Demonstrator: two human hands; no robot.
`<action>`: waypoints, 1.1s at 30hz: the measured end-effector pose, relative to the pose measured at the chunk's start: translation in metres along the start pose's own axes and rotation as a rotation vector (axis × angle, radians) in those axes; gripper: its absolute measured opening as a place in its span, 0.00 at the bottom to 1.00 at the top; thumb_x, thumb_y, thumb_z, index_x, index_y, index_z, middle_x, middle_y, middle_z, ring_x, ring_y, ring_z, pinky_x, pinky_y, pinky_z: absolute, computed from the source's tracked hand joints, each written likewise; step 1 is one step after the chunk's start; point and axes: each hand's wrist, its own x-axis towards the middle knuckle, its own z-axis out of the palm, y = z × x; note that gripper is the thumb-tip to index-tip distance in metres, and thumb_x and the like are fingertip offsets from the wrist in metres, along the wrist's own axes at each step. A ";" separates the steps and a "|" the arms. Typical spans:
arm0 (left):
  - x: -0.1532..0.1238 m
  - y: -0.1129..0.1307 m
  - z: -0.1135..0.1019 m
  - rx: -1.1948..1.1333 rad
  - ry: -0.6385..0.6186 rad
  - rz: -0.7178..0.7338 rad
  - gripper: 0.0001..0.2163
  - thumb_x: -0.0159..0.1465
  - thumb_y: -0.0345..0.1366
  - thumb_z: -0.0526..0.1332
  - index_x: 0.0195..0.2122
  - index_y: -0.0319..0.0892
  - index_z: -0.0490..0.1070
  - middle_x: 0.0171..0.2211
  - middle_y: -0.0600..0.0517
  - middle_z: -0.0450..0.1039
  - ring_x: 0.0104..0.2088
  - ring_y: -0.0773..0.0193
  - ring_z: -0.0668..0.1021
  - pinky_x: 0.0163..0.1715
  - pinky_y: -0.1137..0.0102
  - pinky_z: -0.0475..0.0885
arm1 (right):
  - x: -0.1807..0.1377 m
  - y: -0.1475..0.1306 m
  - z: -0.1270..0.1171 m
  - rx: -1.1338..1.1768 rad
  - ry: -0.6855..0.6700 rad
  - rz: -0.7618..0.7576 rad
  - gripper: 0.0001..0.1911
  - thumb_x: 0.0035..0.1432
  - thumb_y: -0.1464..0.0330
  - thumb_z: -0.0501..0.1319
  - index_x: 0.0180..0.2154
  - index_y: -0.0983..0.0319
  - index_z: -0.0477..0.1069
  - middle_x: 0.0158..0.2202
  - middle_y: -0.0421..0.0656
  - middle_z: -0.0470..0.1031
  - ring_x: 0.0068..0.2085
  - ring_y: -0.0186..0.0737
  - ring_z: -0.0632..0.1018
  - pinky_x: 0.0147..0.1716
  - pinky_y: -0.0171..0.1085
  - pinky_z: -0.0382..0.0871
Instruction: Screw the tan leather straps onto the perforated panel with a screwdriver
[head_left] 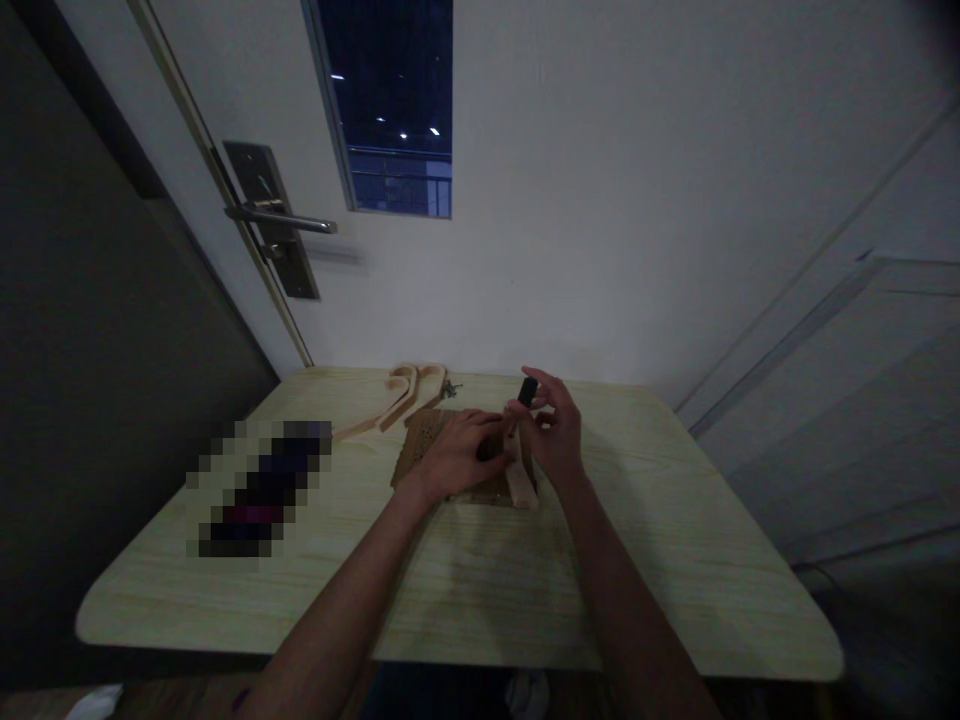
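My right hand (559,425) is closed around a screwdriver with a short black handle (528,391). The tool stands nearly upright over a pale wooden piece (520,483), and its lower end is mostly hidden by my fingers. My left hand (469,447) lies across a brown board (415,455), thumb and fingers gripping the wooden piece near the screwdriver's tip. The wooden piece rests along the board's right side. Behind the board, a small heap of screws (452,389) sits beside several curved, hook-shaped wooden pieces (409,398).
Everything stands on a light wood-grain table (660,580) with rounded corners. A pixelated dark object (266,490) lies at its left. Behind rises a white door (570,220) with a metal handle (292,220) and a narrow window (394,110).
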 end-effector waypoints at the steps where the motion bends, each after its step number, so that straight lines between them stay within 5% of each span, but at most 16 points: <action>1: 0.000 0.000 0.000 -0.004 0.001 0.001 0.19 0.62 0.41 0.64 0.54 0.45 0.71 0.52 0.47 0.74 0.53 0.52 0.74 0.54 0.56 0.68 | 0.000 0.000 0.000 -0.010 0.002 -0.016 0.18 0.56 0.59 0.66 0.48 0.53 0.72 0.37 0.40 0.72 0.30 0.31 0.72 0.18 0.27 0.63; 11: 0.000 -0.003 0.001 -0.012 0.003 0.011 0.20 0.62 0.43 0.63 0.55 0.46 0.71 0.54 0.46 0.73 0.55 0.53 0.73 0.56 0.54 0.68 | -0.004 -0.006 -0.006 0.054 -0.082 0.003 0.19 0.63 0.57 0.57 0.53 0.56 0.69 0.48 0.47 0.75 0.33 0.33 0.74 0.17 0.28 0.63; 20: 0.001 -0.002 0.001 -0.005 -0.001 0.008 0.20 0.62 0.43 0.63 0.55 0.45 0.71 0.53 0.46 0.74 0.53 0.52 0.73 0.55 0.54 0.68 | -0.003 0.003 0.000 -0.027 0.050 0.024 0.21 0.54 0.59 0.67 0.49 0.55 0.70 0.33 0.38 0.74 0.27 0.31 0.72 0.18 0.28 0.61; 28: 0.001 -0.004 0.003 -0.014 0.011 0.033 0.19 0.62 0.41 0.63 0.54 0.44 0.72 0.53 0.45 0.74 0.53 0.53 0.74 0.55 0.56 0.68 | -0.002 -0.002 0.000 -0.101 0.014 -0.048 0.17 0.59 0.59 0.62 0.49 0.54 0.73 0.35 0.41 0.74 0.29 0.32 0.71 0.18 0.28 0.62; 33: 0.001 -0.006 0.003 -0.014 0.028 0.048 0.19 0.62 0.42 0.63 0.53 0.42 0.72 0.52 0.44 0.75 0.52 0.52 0.74 0.55 0.54 0.68 | -0.004 -0.005 -0.004 0.040 -0.031 0.011 0.17 0.62 0.59 0.58 0.51 0.56 0.71 0.46 0.45 0.76 0.39 0.36 0.77 0.20 0.28 0.67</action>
